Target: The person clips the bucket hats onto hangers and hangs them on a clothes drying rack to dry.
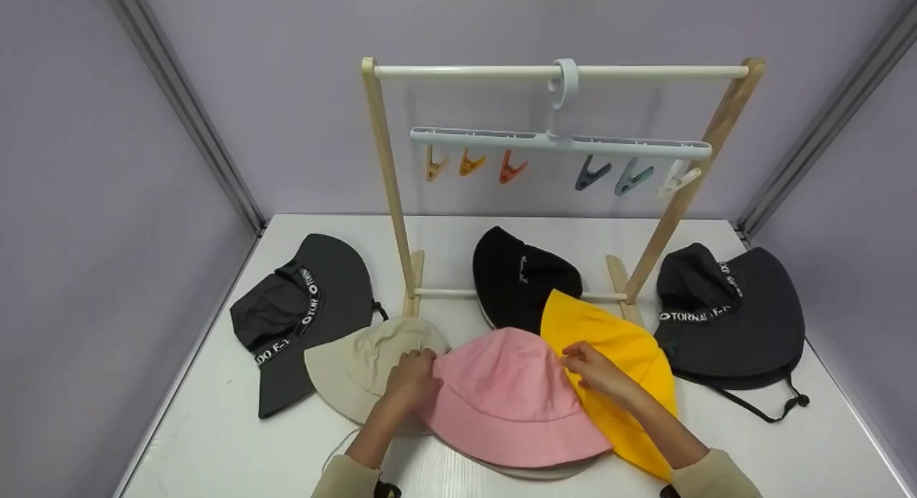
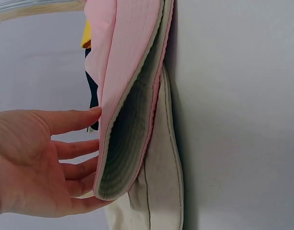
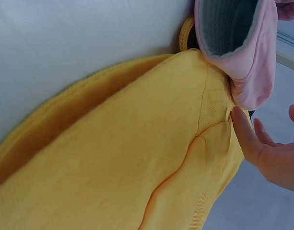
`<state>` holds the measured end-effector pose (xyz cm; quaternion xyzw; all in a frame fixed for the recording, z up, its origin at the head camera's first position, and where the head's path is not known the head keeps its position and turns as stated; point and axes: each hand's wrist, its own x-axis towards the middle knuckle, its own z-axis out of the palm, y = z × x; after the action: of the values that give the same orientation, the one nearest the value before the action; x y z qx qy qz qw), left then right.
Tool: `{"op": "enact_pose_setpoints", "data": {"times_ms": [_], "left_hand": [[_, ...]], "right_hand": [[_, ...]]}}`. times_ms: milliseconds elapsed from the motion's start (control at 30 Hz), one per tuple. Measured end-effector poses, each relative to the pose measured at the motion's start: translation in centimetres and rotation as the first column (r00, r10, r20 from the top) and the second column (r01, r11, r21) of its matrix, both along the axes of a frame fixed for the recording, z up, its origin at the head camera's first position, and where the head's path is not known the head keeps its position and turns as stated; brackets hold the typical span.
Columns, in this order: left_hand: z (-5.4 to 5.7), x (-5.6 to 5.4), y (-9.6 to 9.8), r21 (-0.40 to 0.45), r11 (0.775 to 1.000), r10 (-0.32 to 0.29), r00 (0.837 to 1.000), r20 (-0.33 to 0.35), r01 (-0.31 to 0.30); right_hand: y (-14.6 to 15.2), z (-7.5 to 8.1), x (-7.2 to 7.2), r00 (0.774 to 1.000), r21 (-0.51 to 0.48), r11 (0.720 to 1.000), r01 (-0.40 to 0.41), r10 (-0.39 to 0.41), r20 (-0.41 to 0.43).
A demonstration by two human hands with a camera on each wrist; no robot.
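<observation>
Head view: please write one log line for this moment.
left hand: at pink fabric bucket hat; right hand: at yellow fabric bucket hat; six plastic clips: empty

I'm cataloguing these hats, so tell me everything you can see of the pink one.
The pink bucket hat looks like soft, plain fabric, with a rounded crown, a seam and a wide brim; its pale greyish lining shows stitched rows. It lies partly flattened, crown toward the rack, brim toward the viewer, overlapping the beige hat and yellow hat. The left grip touches its left side.
</observation>
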<state>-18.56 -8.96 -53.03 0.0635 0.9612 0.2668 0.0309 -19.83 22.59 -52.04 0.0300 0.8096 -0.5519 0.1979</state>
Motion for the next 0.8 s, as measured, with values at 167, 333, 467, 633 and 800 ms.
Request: {"op": "enact_pose_setpoints", "data": {"times_ms": [167,333,467,633,800], "left_hand": [[0.3,-0.2,0.1,0.035,0.999,-0.022,1.0,0.002,0.022],[0.9,-0.2,-0.4,0.119,0.988,-0.1,0.995,-0.007,0.1],[1.2,-0.3,-0.8,0.185,0.966,-0.177,0.984,-0.034,0.18],[0.9,-0.4,-1.4,0.246,0.928,-0.259,0.96,-0.108,0.278],[0.7,-0.6,-1.7,0.276,0.879,-0.343,0.917,-0.202,0.389]], "right_hand": [[-0.1,0.0,0.1,0.999,0.035,0.999,-0.007,0.008,-0.031],[-0.2,0.0,0.0,0.998,0.073,0.997,-0.021,0.026,-0.057],[-0.2,0.0,0.0,0.997,0.09,0.996,-0.008,0.015,-0.07],[-0.1,-0.1,-0.1,0.997,0.096,0.995,0.012,-0.005,-0.075],[0.0,-0.2,-0.4,0.992,0.075,0.997,0.017,-0.007,-0.126]]}}
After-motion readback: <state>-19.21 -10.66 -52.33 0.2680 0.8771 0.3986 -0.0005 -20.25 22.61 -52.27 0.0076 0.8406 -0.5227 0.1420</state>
